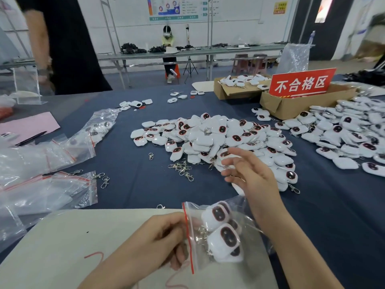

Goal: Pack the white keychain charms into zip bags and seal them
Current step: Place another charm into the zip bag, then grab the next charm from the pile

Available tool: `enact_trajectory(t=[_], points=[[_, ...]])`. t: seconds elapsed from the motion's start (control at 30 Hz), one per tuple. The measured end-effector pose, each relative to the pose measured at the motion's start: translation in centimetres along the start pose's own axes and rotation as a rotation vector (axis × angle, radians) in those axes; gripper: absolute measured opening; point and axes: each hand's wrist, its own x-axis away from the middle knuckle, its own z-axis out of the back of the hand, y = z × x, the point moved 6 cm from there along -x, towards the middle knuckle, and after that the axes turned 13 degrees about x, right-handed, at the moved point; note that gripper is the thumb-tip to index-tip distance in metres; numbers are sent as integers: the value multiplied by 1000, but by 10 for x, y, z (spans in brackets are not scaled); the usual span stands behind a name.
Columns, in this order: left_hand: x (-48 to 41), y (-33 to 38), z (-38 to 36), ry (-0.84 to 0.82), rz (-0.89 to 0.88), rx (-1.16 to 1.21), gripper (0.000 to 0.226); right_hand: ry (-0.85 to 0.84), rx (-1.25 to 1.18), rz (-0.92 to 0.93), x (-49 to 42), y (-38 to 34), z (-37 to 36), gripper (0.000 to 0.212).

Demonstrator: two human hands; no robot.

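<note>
Nearest of all, the left hand [164,236] pinches a zip bag [237,205] at its mouth, fingers curled round the red zip strip [188,236], above a cream mat [73,236] at the front of the tabletop [129,184]; the bag is unsealed and already holds several white charms [223,238] — three or four, I'd guess, their dark faces and metal clasps showing through the plastic; the right hand [250,176] hovers just beyond, over the near edge of the big loose pile [218,136], fingers spread and relaxed, blurred, holding nothing that I can make out; so the step in hand looks like filling — fetching one more charm for the bag; the next move calls for lifting a single charm out of the heap without dragging tangled clasps along, dropping it through the mouth that the left hand holds, and, once the count is right, pressing the strip shut along its whole length; as for other containers, empty zip bags [48,184] lie heaped at the left, and one bag beyond them [98,128] seems to hold charms; a cardboard box [231,91] on the far side holds more, while a second box [291,107] carries a red sign [302,82], its contents hidden from here; a second pile [343,138] spreads at the right.
</note>
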Motion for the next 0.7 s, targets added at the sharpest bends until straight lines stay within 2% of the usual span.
enact_trajectory(t=[0.13, 0.23, 0.33, 0.47, 0.53, 0.6, 0.7], points=[[-2, -7, 7, 64, 33, 48, 56, 49, -64, -60, -2, 6, 3, 33], [-2, -6, 15, 178, 10, 60, 53, 54, -74, -72, -3, 8, 2, 34], [0, 0, 25, 306, -70, 37, 52, 54, -86, -79, -3, 8, 1, 34], [5, 12, 25, 386, -232, -95, 45, 53, -88, -90, -3, 9, 0, 33], [11, 22, 16, 401, -404, -230, 26, 54, -68, -88, -3, 9, -1, 32], [17, 32, -9, 302, -609, -531, 12, 50, -44, -83, -2, 9, -3, 31], [11, 25, -44, 136, -715, -872, 44, 38, -10, -74, -1, 9, -6, 30]])
